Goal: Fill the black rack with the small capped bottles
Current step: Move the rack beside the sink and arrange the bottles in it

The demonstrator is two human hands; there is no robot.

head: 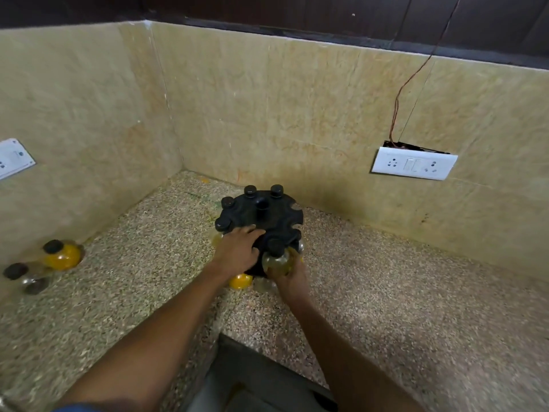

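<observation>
Near the back corner of the speckled worktop [386, 292] stands the black rack [261, 215], a round carousel with notches cut into its rim and a short post at its centre. Your left hand [237, 251] lies flat on the near side of the rack's top, fingers spread and pressing down, gripping nothing. Your right hand [288, 275] is closed around a bottle [276, 258] with yellowish contents and a black cap, held at the rack's near edge; the cap stands level with the rim, but you cannot tell whether the neck sits in a notch.

Four capped bottles already hang along the rack's far and left rim, only their black caps [250, 191] showing clearly. The notches on the right side of the rim are bare. Below your left wrist, a yellow-filled bottle [240, 281] shows under the rack's near edge, with a clear one just beside it, partly hidden by your right hand.

Well apart, at the left edge of the worktop against the wall, two more bottles wait: a yellow one [62, 255] with a black cap, and a clear one [26, 276] nearer to you, both blurred.

On the tiled wall behind, a white switch plate [414, 163] sits to the right, with a thin wire [416, 72] running up from it. Another white plate [13, 157] shows at the far left.
</observation>
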